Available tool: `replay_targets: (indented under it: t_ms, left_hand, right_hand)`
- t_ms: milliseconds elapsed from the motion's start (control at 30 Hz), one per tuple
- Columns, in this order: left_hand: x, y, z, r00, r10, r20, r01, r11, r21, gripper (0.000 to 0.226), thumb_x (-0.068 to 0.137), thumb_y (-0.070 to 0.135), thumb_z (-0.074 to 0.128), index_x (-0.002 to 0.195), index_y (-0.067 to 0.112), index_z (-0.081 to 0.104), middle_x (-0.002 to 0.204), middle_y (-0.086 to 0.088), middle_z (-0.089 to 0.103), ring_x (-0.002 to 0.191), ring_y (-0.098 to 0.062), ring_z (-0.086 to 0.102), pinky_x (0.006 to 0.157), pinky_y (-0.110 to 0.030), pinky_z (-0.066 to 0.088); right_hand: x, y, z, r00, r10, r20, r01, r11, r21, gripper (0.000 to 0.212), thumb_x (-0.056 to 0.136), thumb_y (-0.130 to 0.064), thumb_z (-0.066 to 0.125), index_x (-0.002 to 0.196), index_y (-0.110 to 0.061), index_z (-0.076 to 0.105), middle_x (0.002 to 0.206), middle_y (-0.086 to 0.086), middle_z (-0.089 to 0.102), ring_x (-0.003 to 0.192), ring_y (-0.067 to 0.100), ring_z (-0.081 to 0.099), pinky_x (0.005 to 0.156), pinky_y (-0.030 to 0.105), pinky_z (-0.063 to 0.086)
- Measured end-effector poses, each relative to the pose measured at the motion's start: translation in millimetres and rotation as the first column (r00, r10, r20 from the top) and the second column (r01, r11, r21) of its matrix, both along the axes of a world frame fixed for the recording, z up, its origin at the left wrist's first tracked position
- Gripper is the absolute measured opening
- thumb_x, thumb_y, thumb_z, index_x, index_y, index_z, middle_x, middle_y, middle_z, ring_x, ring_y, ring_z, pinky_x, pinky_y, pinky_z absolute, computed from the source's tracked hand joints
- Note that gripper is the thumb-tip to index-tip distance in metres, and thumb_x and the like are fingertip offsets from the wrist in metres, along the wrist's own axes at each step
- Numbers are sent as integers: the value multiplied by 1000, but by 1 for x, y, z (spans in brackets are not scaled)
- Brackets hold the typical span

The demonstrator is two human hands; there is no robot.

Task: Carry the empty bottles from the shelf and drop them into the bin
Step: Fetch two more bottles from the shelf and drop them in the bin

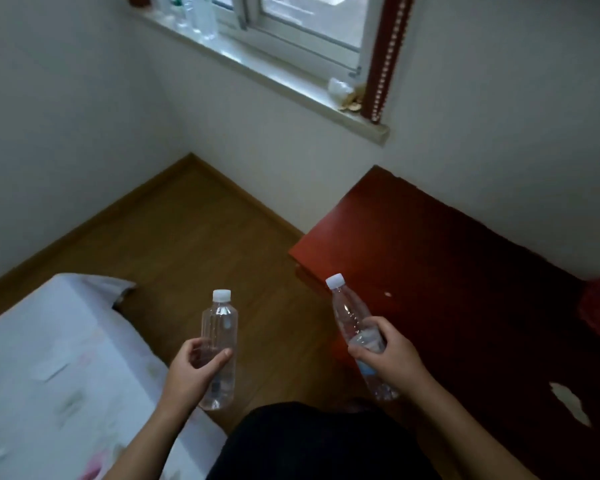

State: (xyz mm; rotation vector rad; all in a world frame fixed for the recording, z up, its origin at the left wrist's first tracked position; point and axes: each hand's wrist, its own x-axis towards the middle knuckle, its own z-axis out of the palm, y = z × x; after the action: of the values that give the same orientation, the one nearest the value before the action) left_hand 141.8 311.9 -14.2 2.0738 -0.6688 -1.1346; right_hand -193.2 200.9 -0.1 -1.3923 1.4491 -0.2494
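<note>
Left hand [193,370]: your fingers and thumb curl round the lower half of the square-sided bottle [219,327], which is upright with its cap on.
Right hand [390,355]: it grips the round bottle [347,313] at the label, neck tilted left.
Carry: hold both near the middle and squeeze lightly; thin plastic probably buckles.
Bin: not in view, so you will have to turn and find it.
Sill [257,68]: more bottles [203,15] stand there, blurred and cut off, so the count is unclear.

Sill bottles [201,15] — blurred, tops cut off
</note>
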Motion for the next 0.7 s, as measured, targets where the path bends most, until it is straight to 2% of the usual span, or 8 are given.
replay_targets:
  t_ms: [133,167,267,367,467,600,700]
  left_hand:
    - [54,40,-19,983,182,28,-184,981,68,50,76,30,83,117,14,58,109,-6,70,101,-25,67,90,-43,56]
    - [62,49,-23,972,234,33,-236,969,71,48,76,28,84,115,14,59,108,-8,70,100,-25,67,90,-44,56]
    - [80,64,-29,925,378,44,-381,921,80,45,78,27,82,113,14,57,108,-8,68,99,-26,68,83,-37,55]
    - [94,59,-28,890,452,56,-456,884,101,44,80,33,80,113,16,56,107,-5,66,99,-25,67,80,-35,54]
    - [113,38,-23,880,469,68,-474,876,86,45,82,35,78,116,16,56,109,-3,66,98,-22,65,74,-29,52]
    - [149,-16,-12,888,449,101,-455,890,46,48,83,40,75,121,18,55,111,1,63,98,-16,61,68,-21,49]
    - [186,-67,-6,884,455,104,-459,889,9,50,83,38,76,125,18,55,113,2,65,102,-18,62,77,-26,53]
  right_hand:
    - [60,-31,-9,989,143,-42,-144,989,-21,95,49,-73,70,132,-34,50,117,-11,63,103,7,64,88,34,57]
    - [74,-38,-10,983,176,-50,-178,983,-36,94,49,-73,72,132,-32,51,116,-12,63,102,6,64,88,33,57]
    - [111,-61,-12,964,255,-82,-261,963,-73,68,67,-54,81,125,-28,57,108,-12,68,93,3,67,83,32,57]
    - [143,-87,-13,948,305,-90,-312,947,-80,61,69,-55,80,120,-30,59,101,-12,72,88,2,70,81,35,59]
    - [174,-114,-15,937,334,-98,-343,936,-83,62,62,-65,75,113,-34,60,96,-11,73,81,0,71,76,34,61]
    - [205,-159,-26,925,359,-125,-369,927,-66,58,60,-66,73,109,-39,58,94,-11,73,80,2,71,75,38,62]
    - [227,-200,-35,910,378,-170,-392,918,-62,56,68,-59,76,114,-37,56,94,-11,72,80,3,70,73,38,61]
